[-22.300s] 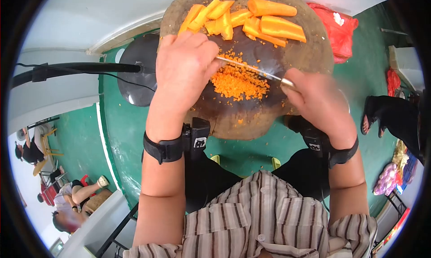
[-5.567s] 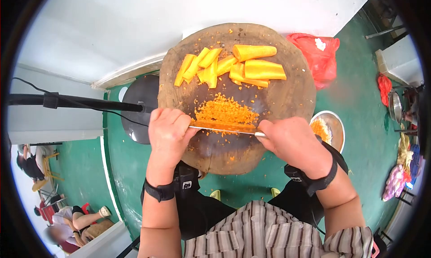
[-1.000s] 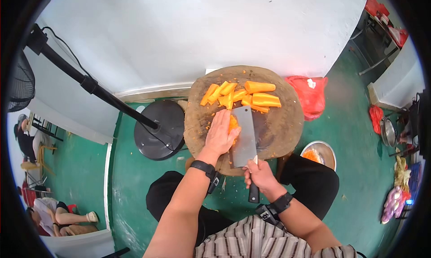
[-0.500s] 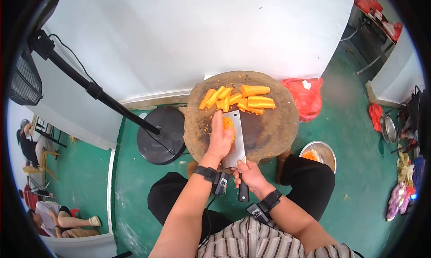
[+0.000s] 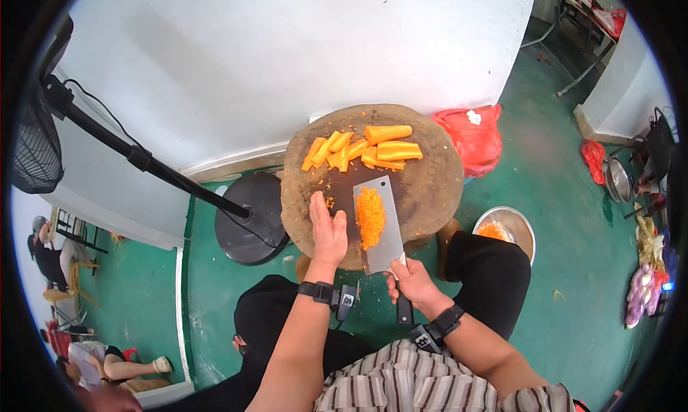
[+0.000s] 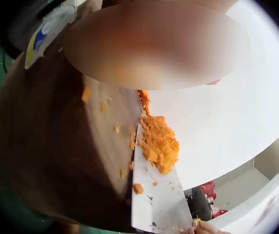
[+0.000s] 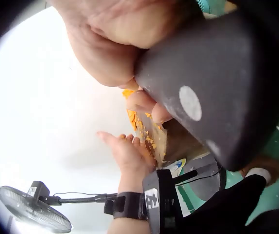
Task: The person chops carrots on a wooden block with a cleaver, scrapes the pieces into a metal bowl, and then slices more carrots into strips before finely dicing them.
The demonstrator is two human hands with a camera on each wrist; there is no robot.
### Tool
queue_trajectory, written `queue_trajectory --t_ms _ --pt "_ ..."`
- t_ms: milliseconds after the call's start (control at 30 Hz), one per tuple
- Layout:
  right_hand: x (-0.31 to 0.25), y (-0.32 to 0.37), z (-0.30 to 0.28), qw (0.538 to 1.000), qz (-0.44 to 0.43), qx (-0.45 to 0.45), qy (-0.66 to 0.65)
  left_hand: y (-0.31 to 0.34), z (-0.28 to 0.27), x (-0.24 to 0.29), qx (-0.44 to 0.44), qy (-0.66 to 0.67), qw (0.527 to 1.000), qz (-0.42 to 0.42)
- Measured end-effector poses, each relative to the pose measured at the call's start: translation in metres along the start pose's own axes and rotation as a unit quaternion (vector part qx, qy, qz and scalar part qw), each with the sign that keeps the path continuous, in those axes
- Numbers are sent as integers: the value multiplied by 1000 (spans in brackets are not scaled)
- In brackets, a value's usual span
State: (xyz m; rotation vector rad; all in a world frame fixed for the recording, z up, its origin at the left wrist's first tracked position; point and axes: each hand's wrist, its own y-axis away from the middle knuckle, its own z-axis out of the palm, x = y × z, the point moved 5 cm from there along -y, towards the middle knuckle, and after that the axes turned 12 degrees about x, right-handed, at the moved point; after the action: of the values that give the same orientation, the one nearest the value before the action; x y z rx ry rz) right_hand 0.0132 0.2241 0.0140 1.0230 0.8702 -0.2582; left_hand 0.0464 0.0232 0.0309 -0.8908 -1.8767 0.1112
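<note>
My right hand (image 5: 418,284) grips the black handle (image 5: 405,310) of a cleaver, its broad blade (image 5: 393,234) lying flat over the near part of a round wooden chopping block (image 5: 441,186). Finely chopped carrot (image 5: 370,215) is heaped along the blade's left side. My left hand (image 5: 329,231) is just left of the blade, fingers straight and apart from it, holding nothing. In the left wrist view the chopped carrot (image 6: 160,144) sits on the blade, with loose bits on the wood. Larger carrot pieces (image 5: 390,134) lie across the block's far side.
A steel bowl (image 5: 529,234) with shredded orange and white food stands on the floor at right, beside my knee. A red plastic bag (image 5: 469,143) sits behind the block. To the left stands a fan, its round base (image 5: 247,233) near the block; a white wall (image 5: 301,53) rises behind.
Earlier both hands held the cleaver crosswise over chopped carrot on the block. Since then the carrot has come onto the flat blade, and my left hand has moved left, away from it.
</note>
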Motion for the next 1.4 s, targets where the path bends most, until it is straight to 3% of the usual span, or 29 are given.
queue_trajectory --t_ms 333,400,500,533,567,600,700,833,933,967,1033,1067,1133,1233,1267,1300,1367,1400 --pt "19 -5 36 998 25 -56 -9 -2 14 2 -18 40 999 3" --pt "21 -5 32 997 33 -72 -26 -1 18 -7 9 106 994 -4" --pt "7 2 21 994 5 -99 -56 -19 -14 58 5 133 991 -17" --pt "-2 8 14 993 -5 -96 -73 -24 -13 35 49 216 974 52" --pt "-13 16 8 991 -16 -97 -86 -31 -21 39 42 248 967 44" --pt "-23 26 -4 992 -22 -81 -93 -35 -27 47 36 252 963 90" --pt "-60 60 -50 981 -108 -62 -147 -45 -33 56 57 259 964 21" --pt "-86 108 -134 972 -201 70 -101 -50 -16 79 48 269 962 8" --pt "-67 114 -205 947 -243 210 -30 -51 20 116 1 271 961 55" --pt "-60 115 -228 922 -254 284 72 -49 38 133 -28 276 958 78" --pt "-33 98 -268 768 -323 447 325 -40 74 172 -63 278 953 104" --pt "-11 79 -287 771 -320 449 318 -31 94 198 -116 283 943 134" --pt "33 38 -326 781 -214 496 313 -4 139 240 -209 291 918 168" --pt "65 18 -341 782 -263 536 179 51 207 282 -319 268 890 184" --pt "57 26 -334 876 -131 463 8 74 230 287 -375 251 873 184" --pt "48 36 -331 875 -129 466 3 97 250 295 -429 234 853 185" --pt "38 45 -329 891 -107 390 -208 145 272 319 -527 214 797 205" --pt "29 56 -327 901 -113 362 -211 172 285 311 -518 225 779 270"
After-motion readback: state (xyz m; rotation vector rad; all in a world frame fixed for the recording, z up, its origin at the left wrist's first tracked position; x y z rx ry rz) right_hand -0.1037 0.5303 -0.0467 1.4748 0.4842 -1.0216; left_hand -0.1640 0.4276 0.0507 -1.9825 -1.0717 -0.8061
